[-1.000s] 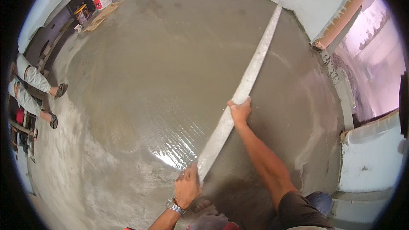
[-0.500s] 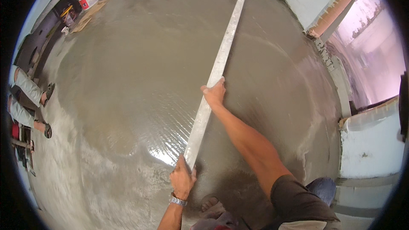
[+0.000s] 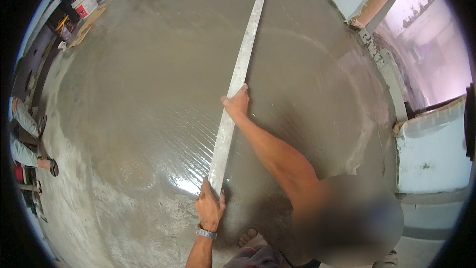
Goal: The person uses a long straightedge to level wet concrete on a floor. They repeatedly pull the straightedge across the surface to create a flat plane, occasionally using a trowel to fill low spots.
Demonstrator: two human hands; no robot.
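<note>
A long, pale straightedge [image 3: 241, 64] runs from near my feet toward the far wall, resting on wet grey cement floor [image 3: 148, 69]. Close to its near end, my left hand [image 3: 209, 208], with a metal-band watch on the wrist, grips the bar with fingers and thumb on opposite edges. Farther along, my right hand [image 3: 237, 103] is closed over the bar, thumb on the left edge and fingers on the right. Fine ridges mark the shiny wet surface left of the bar. A blurred patch hides my right upper arm.
A white bucket [image 3: 85, 3] and flat cardboard [image 3: 89, 25] stand at the far left. Another person's legs [image 3: 27, 119] in sandals are at the left edge. A bare foot [image 3: 250, 237] is below the bar. Low walls [image 3: 431, 159] and a doorway border the right.
The view has shifted slightly, so the room appears farther left and up. Both hands keep their grip on the straightedge. A bare foot shows more clearly.
</note>
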